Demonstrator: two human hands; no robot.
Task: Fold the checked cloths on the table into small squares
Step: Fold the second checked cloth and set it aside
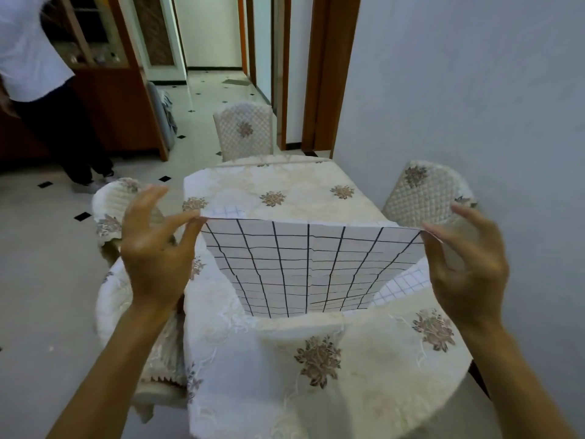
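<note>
A white cloth with a black check pattern (308, 267) hangs stretched in the air above the table (364, 369). My left hand (155, 245) pinches its upper left corner between thumb and forefinger. My right hand (468, 258) pinches the upper right corner the same way. The cloth's lower edge reaches down to the tabletop. A second checked cloth (402, 285) lies on the table behind the held one, showing at the lower right; a bit of checked cloth (226, 212) also peeks above the left corner.
The table wears a cream embroidered cover with brown flower motifs. Padded chairs stand at the far end (243, 131), at the right (427, 194) and at the left (117, 210). A person (41, 74) stands at the far left by a wooden cabinet. A grey wall runs along the right.
</note>
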